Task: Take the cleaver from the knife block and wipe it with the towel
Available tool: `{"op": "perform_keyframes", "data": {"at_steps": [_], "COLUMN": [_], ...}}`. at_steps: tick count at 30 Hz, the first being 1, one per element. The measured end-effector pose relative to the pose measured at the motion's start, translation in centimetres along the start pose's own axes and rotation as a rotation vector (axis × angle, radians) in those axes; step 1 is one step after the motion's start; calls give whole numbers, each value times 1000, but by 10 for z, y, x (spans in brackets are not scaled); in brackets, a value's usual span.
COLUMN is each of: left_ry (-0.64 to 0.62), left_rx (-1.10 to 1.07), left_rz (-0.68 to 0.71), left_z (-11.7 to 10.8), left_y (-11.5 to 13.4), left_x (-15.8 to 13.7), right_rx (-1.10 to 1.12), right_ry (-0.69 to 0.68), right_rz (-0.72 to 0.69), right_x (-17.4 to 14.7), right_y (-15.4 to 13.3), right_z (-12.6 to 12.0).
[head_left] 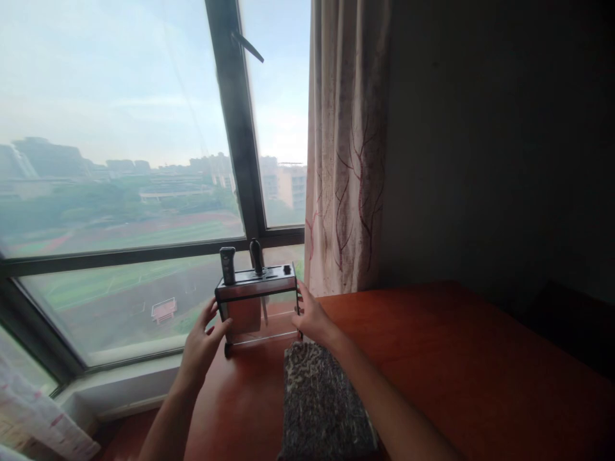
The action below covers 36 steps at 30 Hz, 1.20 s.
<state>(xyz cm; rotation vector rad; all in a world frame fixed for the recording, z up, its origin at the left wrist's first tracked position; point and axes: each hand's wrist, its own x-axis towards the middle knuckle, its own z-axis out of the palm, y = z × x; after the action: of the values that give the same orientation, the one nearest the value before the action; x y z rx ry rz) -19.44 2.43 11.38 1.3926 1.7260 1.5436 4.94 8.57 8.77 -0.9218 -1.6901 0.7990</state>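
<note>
A see-through knife holder with a dark frame stands upright at the far end of the reddish wooden table. Two black handles rise from its top: a broad one at the left and a slimmer one near the middle. Through the front panel I can make out a wide blade and a narrow one. My left hand grips the holder's left end, thumb at the front. At the opposite end, my right hand has its fingers against the right side.
A folded grey, speckled cloth lies on the table under my right forearm. Behind the holder are the window and its sill. A patterned curtain hangs beside a dark wall.
</note>
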Motion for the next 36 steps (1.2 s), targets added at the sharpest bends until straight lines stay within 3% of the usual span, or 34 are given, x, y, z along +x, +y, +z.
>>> {"op": "perform_keyframes", "data": {"at_steps": [10,16,27,36], "left_ry": [-223,-297,-347,-331], "left_rx": [20,1,-90,-83], "left_rz": [121,139,121,103], "left_z": [45,70,98,105], "left_y": [12,20,26,12], "left_x": [-18,-26,-25,-30], "right_rx": [-103,-126,-181,-134], "right_ry": [105,167,221,223], "right_rz": [47,75,104,103], "right_x": [-19,-26,-33,-37], "right_y": [6,16,18,19], "right_z": [-66,-93,-110,-113]}}
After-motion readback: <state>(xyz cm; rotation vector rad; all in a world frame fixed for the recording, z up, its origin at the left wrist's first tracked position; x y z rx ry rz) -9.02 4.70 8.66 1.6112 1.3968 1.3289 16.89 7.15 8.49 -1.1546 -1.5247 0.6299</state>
